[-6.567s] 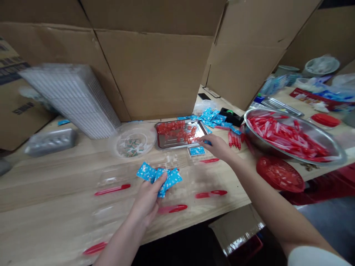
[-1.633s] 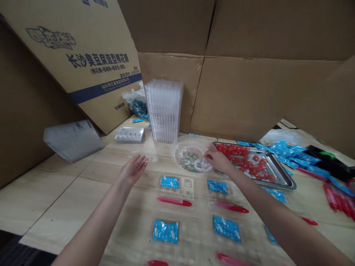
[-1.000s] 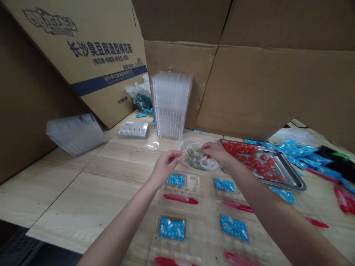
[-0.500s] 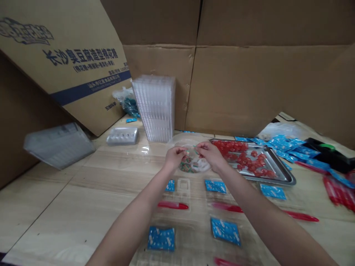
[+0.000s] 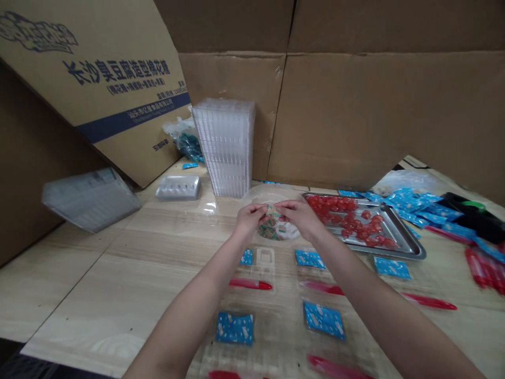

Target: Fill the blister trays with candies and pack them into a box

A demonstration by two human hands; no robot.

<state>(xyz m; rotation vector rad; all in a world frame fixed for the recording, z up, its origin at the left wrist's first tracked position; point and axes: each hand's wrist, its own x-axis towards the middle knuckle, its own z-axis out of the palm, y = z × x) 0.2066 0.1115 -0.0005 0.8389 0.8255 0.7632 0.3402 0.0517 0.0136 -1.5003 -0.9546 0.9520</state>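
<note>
Over a clear round tub (image 5: 258, 193) my left hand (image 5: 249, 218) and my right hand (image 5: 296, 216) are close together, fingertips pinched. Between them is a small pale green and white piece (image 5: 271, 210), its kind too small to make out. Inside the tub lie small green-patterned pieces (image 5: 268, 231) and whitish ones. Nearer me, clear plastic trays (image 5: 265, 258) hold blue printed sachets (image 5: 234, 329) and red pen-shaped tubes (image 5: 251, 284). My forearms cover parts of these trays.
Right of the tub sits a metal tray (image 5: 414, 247) of red candy-like pieces (image 5: 363, 226). Blue sachets (image 5: 412, 202) and red tubes (image 5: 483, 268) are piled farther right. Behind stand a tall stack of clear trays (image 5: 226, 150) and cardboard boxes (image 5: 130, 89).
My hands have drawn together; before, a gap separated their fingertips over the tub. The view has shifted slightly, and the trays and sachets have not visibly moved on the table.
</note>
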